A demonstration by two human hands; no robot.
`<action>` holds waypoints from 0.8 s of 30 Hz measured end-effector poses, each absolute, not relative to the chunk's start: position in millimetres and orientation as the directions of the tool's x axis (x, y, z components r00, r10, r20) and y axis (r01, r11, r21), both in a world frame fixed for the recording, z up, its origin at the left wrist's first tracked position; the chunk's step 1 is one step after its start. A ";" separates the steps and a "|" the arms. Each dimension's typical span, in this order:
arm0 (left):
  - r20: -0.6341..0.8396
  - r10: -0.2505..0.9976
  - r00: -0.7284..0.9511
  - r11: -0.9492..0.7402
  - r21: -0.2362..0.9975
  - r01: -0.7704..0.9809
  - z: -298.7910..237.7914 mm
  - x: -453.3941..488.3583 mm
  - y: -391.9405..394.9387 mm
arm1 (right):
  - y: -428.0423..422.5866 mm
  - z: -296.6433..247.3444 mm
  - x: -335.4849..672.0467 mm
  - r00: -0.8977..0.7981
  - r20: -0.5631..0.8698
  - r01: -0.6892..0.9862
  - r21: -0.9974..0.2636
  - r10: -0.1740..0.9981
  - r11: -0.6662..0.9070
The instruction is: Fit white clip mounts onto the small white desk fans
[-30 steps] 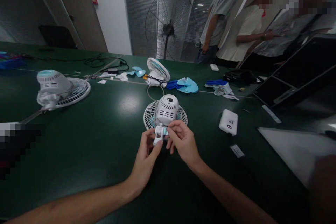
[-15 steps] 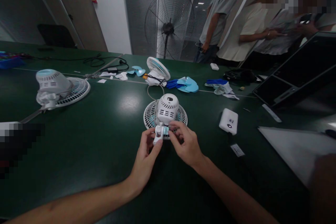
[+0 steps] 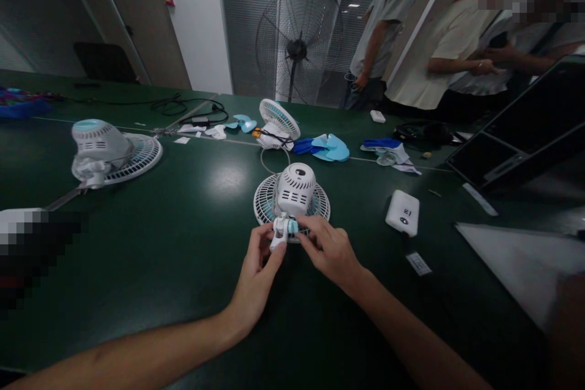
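Note:
A small white fan (image 3: 296,186) lies grille-down on the green table (image 3: 183,268), its motor housing upward. From its near side sticks out a white bracket (image 3: 279,233), gripped between the thumb and fingers of my left hand (image 3: 256,271). My right hand (image 3: 333,253) pinches a light blue knob (image 3: 292,227) at the bracket's right side with thumb and fingertips. Part of the grille behind my fingers is hidden.
A second fan (image 3: 103,149) lies at the left, and a third (image 3: 280,119) stands tilted farther back. Beyond are blue fan blades (image 3: 333,148) and gloves (image 3: 386,149). A white power bank (image 3: 403,212) lies right. Several people stand behind the table.
The whole view has shifted slightly, so things appear a little farther right. My right fingers have moved slightly at the knob; my left hand keeps its grip on the bracket.

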State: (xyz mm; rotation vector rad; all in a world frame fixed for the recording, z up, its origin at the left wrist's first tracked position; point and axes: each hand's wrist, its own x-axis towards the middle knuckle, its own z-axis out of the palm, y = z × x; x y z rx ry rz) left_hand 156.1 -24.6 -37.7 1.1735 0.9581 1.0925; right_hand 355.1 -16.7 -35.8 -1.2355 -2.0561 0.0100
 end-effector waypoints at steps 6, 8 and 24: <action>-0.021 0.974 0.224 0.051 0.991 -0.125 -37.4 155.6 -24.8 | -16.6 -26.9 344.4 -0.093 0.489 0.652 -0.629 0.867 0.424; -0.026 0.974 0.224 0.055 0.991 -0.124 -37.8 155.5 -25.0 | -18.9 -25.7 343.4 -0.056 0.474 0.625 -0.670 0.879 0.401; 0.053 0.968 0.247 -0.031 0.995 -0.091 -37.0 152.0 -17.6 | -19.8 -32.1 351.5 -0.269 0.587 0.756 -0.362 0.763 0.546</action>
